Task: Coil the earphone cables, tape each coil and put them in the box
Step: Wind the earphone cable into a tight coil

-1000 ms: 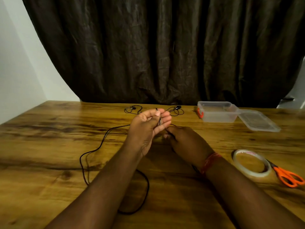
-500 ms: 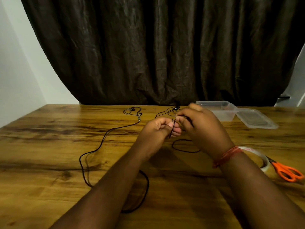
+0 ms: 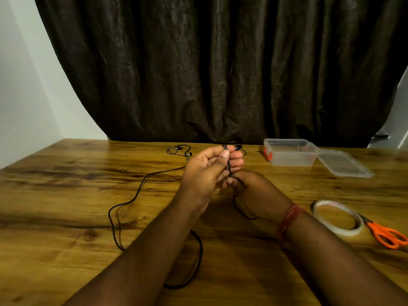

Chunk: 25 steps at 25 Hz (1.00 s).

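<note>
I judged the step in hand to be the first one: coiling. The left hand (image 3: 207,171) was raised, palm toward the camera, at centre frame; its fingers (image 3: 236,161) were half curled, and the thumb pinned a strand of the black earphone cable (image 3: 136,195) against them. The right hand (image 3: 257,193) sat just below and right of it, back to the camera, closed on the same cable — though how its fingers gripped I could not tell, as they were hidden.

No finished coil was visible. Most of the cable lay slack on the tabletop (image 3: 66,191), running left of the hands, looping toward the lower centre and passing under the left forearm. A short loop showed beneath the right wrist.

The next move, in my judgement, called for the right hand to carry the slack round the left fingers, turn by turn, while the thumb kept the start pinned.

Earbuds (image 3: 177,149) and a further tangle of wire lay at the far edge, behind the hands; whether these belonged to one set or two I could not tell.

The clear box (image 3: 291,154) stood open at upper right, its lid (image 3: 344,165) beside it. The tape roll (image 3: 337,217) and orange scissors (image 3: 386,235) lay at lower right, touching — both within reach.

Hazard noted: the slack trapped under the forearm might snag as it was drawn in.
</note>
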Motion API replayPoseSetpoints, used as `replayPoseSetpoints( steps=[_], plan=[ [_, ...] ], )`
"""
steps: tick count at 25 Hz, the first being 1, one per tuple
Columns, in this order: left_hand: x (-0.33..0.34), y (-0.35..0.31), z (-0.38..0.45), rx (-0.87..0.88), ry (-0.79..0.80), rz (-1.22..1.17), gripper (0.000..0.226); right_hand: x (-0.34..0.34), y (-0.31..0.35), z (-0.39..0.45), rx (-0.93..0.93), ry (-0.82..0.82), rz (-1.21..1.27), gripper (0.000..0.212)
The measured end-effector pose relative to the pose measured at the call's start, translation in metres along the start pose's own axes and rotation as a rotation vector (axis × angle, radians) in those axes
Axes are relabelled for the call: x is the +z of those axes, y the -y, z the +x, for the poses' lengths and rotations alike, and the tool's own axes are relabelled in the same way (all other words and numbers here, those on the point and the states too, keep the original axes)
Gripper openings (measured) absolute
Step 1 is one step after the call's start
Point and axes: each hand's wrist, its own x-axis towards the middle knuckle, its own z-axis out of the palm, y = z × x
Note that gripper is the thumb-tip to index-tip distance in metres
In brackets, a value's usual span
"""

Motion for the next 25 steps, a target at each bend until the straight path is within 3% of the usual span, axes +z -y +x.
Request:
replayPoseSetpoints(
  steps=[4,9,13,18,25],
  plan=[
    [-0.004,0.005,0.003,0.017,-0.094,0.15,0.017,-0.005,0.006,-0.007,-0.143,0.045,-0.274,0.015],
    [-0.006,0.012,0.002,-0.075,-0.036,0.383,0.016,-0.032,0.012,-0.007,-0.196,-0.137,-0.333,0.016],
    [-0.004,0.012,-0.002,-0.167,0.102,0.344,0.021,-0.042,0.008,-0.007,-0.2,-0.302,-0.352,0.01],
    [-0.002,0.004,-0.007,-0.184,0.202,0.147,0.02,-0.04,-0.006,0.0,-0.144,-0.442,-0.176,0.008],
    [0.0,-0.001,-0.003,-0.065,0.043,-0.114,0.019,-0.004,-0.007,0.002,-0.156,-0.19,-0.063,0.013]
  ],
)
